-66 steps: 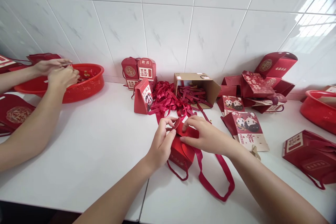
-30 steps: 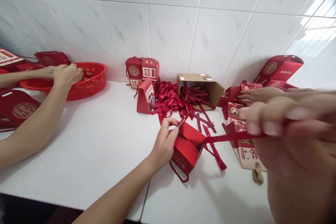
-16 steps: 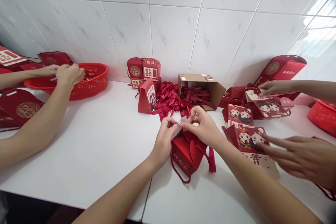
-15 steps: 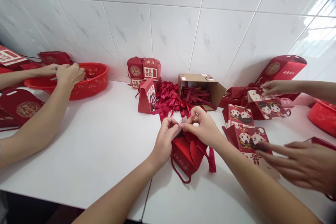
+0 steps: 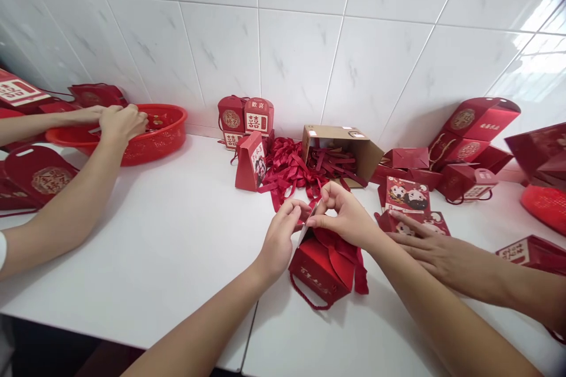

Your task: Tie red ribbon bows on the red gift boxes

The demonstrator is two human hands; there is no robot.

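A red gift box (image 5: 321,268) with gold lettering and a twisted cord handle sits before me, its pale-lined flap (image 5: 306,231) standing up at the left. My left hand (image 5: 279,238) has its fingers curled at that flap's outer side. From the other side my right hand (image 5: 349,215) holds the flap's top edge between thumb and bent fingers; the exact contact is partly hidden. A wide red ribbon (image 5: 361,274) hangs at the box's right side. Just beyond my hands lies a heap of loose red ribbons (image 5: 287,168).
An open cardboard box (image 5: 369,159) of ribbons lies behind. Finished-looking red boxes (image 5: 259,115) stand by the wall. At left, a co-worker's hands (image 5: 121,123) are over a red basket (image 5: 170,144). Another person's hand (image 5: 437,250) rests on printed boxes (image 5: 409,194) at right.
My left fingers have loosened slightly at the flap, and the box has turned a little. At right, a co-worker's hand moved left onto the printed boxes; the upper one drew back with a box.
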